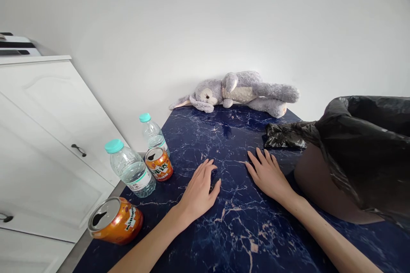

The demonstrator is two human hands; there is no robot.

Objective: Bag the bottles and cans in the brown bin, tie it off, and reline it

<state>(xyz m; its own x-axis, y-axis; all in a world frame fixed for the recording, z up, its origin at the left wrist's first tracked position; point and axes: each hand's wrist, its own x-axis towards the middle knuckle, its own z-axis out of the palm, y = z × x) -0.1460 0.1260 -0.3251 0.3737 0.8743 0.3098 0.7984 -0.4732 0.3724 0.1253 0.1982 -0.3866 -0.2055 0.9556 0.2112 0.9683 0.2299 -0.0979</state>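
My left hand [200, 188] rests on the dark blue marbled table [237, 230], fingers stretched out and holding nothing. Left of it stand an orange soda can [159, 164] and a larger-looking orange Mirinda can [115, 220], both with opened tops. Two clear plastic bottles with turquoise caps, a nearer bottle [133, 170] and a farther bottle [154, 133], are beside the cans. My right hand [268, 174] lies flat on the table with fingers spread, also without anything in it. Close to its right is a bin [326, 187] lined with a black plastic bag [361, 149].
A grey plush rabbit [243, 91] lies on its side along the table's back edge, against the white wall [224, 17]. The gathered end of the black bag spreads on the table beyond my right hand. A white cabinet [48, 136] with dark handles stands at the left.
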